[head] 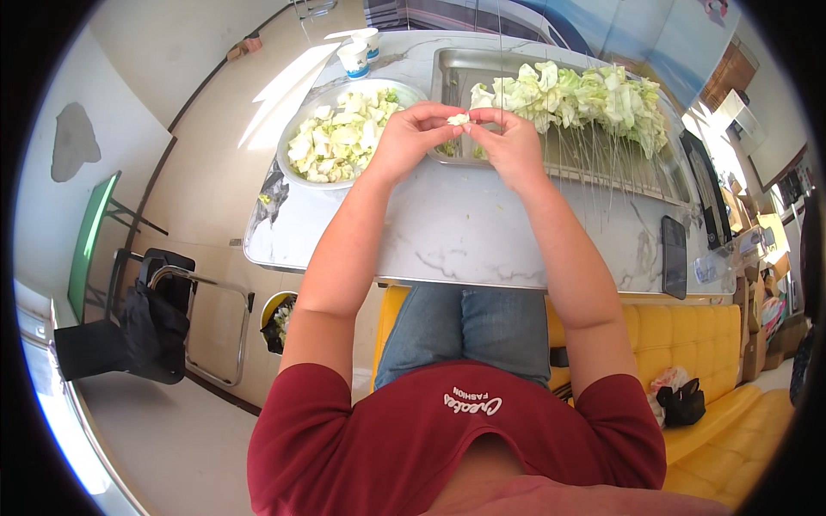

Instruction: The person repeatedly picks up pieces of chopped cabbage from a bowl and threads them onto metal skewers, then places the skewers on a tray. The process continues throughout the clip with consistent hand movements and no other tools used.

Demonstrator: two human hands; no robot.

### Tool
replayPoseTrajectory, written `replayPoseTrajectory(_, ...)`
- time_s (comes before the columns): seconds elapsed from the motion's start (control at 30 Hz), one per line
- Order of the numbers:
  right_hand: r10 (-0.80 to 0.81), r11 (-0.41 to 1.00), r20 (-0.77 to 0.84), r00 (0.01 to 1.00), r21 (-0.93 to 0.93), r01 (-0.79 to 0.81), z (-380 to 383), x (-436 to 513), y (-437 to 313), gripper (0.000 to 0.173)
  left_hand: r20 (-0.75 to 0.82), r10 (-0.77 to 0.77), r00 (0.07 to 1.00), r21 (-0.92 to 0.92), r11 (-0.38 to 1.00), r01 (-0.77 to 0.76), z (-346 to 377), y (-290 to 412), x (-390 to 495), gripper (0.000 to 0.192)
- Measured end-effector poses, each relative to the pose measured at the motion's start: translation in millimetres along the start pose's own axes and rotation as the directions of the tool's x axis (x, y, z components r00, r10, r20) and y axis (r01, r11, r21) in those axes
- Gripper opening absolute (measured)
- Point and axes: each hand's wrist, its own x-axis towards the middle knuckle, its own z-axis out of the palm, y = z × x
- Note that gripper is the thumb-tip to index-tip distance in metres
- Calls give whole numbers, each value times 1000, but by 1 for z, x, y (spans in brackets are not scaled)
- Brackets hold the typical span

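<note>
My left hand [413,137] and my right hand [510,143] meet above the table, and a small pale cabbage piece [459,120] is pinched between their fingertips. A thin metal skewer [499,58] runs upright behind or through my right fingers; whether they grip it I cannot tell. Left of my left hand, a round metal bowl [284,155] holds torn cabbage pieces [335,135]. Beyond my right hand lies a rectangular metal tray [445,64]. Cabbage leaves threaded on skewers [574,97] are heaped across it, with bare skewer ends [600,174] pointing towards me.
Two paper cups [355,59] stand behind the bowl on the marbled table [452,238]. A phone [674,257] lies near the right front edge, beside a clear plastic container [729,258]. A yellow bin [274,309] and a folding chair [213,284] are at left. I sit on a yellow bench [684,335].
</note>
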Motion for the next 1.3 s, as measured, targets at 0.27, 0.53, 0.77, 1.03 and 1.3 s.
replayPoseTrajectory(0.27, 230, 931, 48, 972, 280, -234, 2, 0, -6, 20, -1, -19, 1000, -67, 998, 19, -2, 5, -1, 24)
replayPoseTrajectory(0.53, 164, 986, 66, 984, -40, -161, 11, -9, -18, 28, -279, -10, 960, -157, 987, -35, -21, 9, 3, 19)
replayPoseTrajectory(0.77, 92, 989, 376, 922, -145, -40, 11, -13, -2, 30, -573, 93, 814, -237, 932, -273, -81, 9, 11, 17)
replayPoseTrajectory(1.03, 151, 960, 429, 890, -277, -29, 18, -19, -7, 28, -616, 158, 772, -190, 921, -340, -90, 12, 9, 16)
replayPoseTrajectory(1.3, 171, 961, 447, 878, -273, -48, 14, -17, -2, 26, -587, 232, 776, -33, 950, -309, -89, 14, 8, 13)
